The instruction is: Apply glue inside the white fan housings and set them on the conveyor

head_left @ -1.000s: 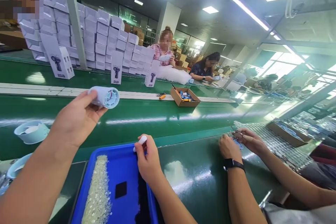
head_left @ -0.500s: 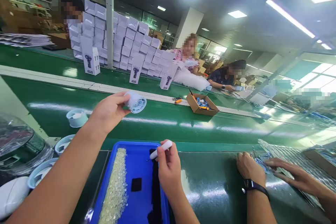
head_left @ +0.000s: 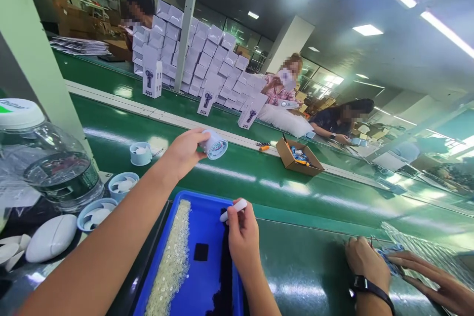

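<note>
The left hand [head_left: 185, 153] pinches a pale blue cylinder [head_left: 215, 145], partly covered by the fingers, above a green conveyor [head_left: 237, 182], while the right hand [head_left: 243, 237] pinches a white stick [head_left: 239, 206] over a blue tray [head_left: 202, 224]. The stick's lower tip is hard to make out; the frame's bottom edge cuts off the tray and its heap of small rings [head_left: 172, 256].
</note>
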The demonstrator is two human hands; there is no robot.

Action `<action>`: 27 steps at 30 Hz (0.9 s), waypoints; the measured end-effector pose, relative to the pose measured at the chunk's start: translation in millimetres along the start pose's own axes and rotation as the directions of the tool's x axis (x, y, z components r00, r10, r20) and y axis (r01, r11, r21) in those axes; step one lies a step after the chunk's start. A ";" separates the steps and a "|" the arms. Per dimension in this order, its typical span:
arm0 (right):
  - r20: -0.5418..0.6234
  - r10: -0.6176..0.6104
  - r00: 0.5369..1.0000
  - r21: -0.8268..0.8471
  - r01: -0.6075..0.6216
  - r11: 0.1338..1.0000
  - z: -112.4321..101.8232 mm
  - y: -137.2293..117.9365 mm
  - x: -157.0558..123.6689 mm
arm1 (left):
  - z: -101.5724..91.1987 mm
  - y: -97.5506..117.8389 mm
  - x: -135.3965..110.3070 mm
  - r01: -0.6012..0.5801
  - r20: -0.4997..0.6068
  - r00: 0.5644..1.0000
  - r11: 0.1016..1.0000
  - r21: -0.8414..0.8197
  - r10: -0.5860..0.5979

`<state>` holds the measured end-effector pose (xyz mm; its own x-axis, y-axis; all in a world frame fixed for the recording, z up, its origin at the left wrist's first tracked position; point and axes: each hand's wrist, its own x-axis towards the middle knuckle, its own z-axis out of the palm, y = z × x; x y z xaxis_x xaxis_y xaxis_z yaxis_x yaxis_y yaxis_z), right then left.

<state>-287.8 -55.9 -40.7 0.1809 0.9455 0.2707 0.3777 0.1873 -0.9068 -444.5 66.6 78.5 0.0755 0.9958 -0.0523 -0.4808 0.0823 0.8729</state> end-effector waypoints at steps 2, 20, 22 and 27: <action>0.103 -0.040 0.994 0.000 0.040 0.999 0.4 -2.0 -0.1 | 0.8 -1.2 -0.1 0.003 0.001 1.000 0.999 -0.035 -0.003; 0.174 -0.168 0.970 0.182 0.136 0.974 -3.9 -23.5 -9.8 | 15.4 -33.9 2.4 0.153 -0.011 0.988 0.972 0.178 -0.154; 0.087 -0.124 0.988 0.169 0.108 0.980 -5.8 -15.6 -5.4 | 17.7 -35.3 2.3 0.149 0.005 0.988 0.969 0.198 -0.153; 0.035 -0.070 0.997 0.197 0.061 0.979 -5.8 -5.8 -1.1 | 26.8 -33.9 -3.2 0.268 -0.004 0.963 0.958 0.101 -0.269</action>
<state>-284.9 -59.6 -33.9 0.1227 0.9389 0.3217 0.2021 0.2938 -0.9343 -405.0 59.5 62.1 0.1992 0.9369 -0.2873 -0.3522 0.3420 0.8712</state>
